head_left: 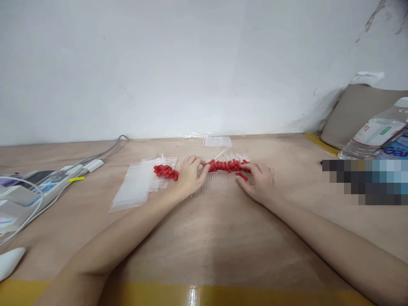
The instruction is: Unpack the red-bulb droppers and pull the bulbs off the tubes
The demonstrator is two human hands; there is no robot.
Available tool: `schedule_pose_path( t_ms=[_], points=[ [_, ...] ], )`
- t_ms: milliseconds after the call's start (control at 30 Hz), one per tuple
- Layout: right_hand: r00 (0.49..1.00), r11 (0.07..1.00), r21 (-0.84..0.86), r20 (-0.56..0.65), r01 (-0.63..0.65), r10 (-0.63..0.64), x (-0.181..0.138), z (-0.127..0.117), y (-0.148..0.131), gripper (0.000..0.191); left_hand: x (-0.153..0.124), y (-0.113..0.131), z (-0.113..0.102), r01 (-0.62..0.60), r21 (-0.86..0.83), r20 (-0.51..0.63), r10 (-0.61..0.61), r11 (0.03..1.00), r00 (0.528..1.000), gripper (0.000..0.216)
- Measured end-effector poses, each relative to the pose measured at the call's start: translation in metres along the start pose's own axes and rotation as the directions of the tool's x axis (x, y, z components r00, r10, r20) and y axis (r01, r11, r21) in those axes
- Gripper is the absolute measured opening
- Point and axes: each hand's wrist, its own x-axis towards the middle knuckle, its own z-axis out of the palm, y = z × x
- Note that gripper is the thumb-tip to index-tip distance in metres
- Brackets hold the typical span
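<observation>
Across the table (191, 238), left hand (191, 172) pinches red row (223, 165) at nine o'clock; right hand (259, 180), spread at three, should steady gently.

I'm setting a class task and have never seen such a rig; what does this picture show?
There is no machine: these are a person's bare left hand and right hand, filmed by a camera worn on the head, looking forward and down. On the wooden table, the hands are at opposite ends of a row of red pieces, beside clear comb-like teeth; whether they grip it I cannot tell. More red pieces lie on clear plastic bags to the left. A power strip is farther left, a bottle far right.
</observation>
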Motion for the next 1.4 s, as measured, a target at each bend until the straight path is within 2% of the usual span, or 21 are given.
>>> schedule_pose_path(
  t_ms=[100,167,233,333,433,567,733,933,1133,1333,1400],
  points=[
    [0.995,0.998,0.005,-0.079,0.059,-0.058,-0.001,-0.004,-0.006,0.040,-0.030,-0.006,-0.018,-0.077,-0.023,0.074,0.078,0.997,0.994,0.015],
    [0.986,0.986,0.032,-0.031,0.166,-0.165,-0.002,-0.006,-0.013,0.043,-0.045,-0.011,-0.023,-0.110,-0.022,0.081,0.112,0.994,0.990,0.015],
    [0.961,0.960,0.074,0.035,0.271,-0.274,-0.004,-0.006,-0.019,0.037,-0.055,-0.014,-0.024,-0.136,-0.024,0.080,0.137,0.990,0.987,0.014],
    [0.926,0.928,0.128,0.102,0.351,-0.364,-0.006,-0.005,-0.027,0.022,-0.059,-0.014,-0.023,-0.143,-0.031,0.090,0.145,0.989,0.985,0.014],
    [0.911,0.919,0.172,0.158,0.355,-0.381,-0.007,-0.002,-0.033,0.017,-0.058,-0.011,-0.023,-0.139,-0.046,0.105,0.143,0.989,0.984,0.015],
    [0.915,0.925,0.234,0.205,0.298,-0.346,-0.008,0.000,-0.041,0.018,-0.054,-0.005,-0.022,-0.181,-0.057,0.103,0.186,0.982,0.977,0.020],
    [0.893,0.922,0.259,0.276,0.287,-0.356,-0.008,0.000,-0.048,0.025,-0.050,0.002,-0.019,-0.324,-0.022,0.227,0.320,0.946,0.920,0.021],
    [0.863,0.880,0.271,0.226,0.391,-0.453,-0.007,-0.009,-0.047,0.026,-0.049,0.007,-0.024,-0.428,0.056,0.317,0.391,0.902,0.864,0.028],
    [0.832,0.836,0.159,0.110,0.525,-0.544,-0.011,-0.012,-0.045,0.015,-0.050,0.007,-0.027,-0.429,0.005,0.360,0.399,0.903,0.844,0.032],
    [0.775,0.776,0.100,0.053,0.623,-0.629,-0.017,-0.017,-0.031,0.016,-0.057,0.002,-0.033,-0.367,-0.068,0.388,0.364,0.928,0.847,0.031],
    [0.814,0.815,0.057,0.044,0.576,-0.579,-0.015,-0.020,-0.022,0.015,-0.056,-0.007,-0.040,-0.281,-0.026,0.369,0.271,0.959,0.889,0.032]
  ],
)
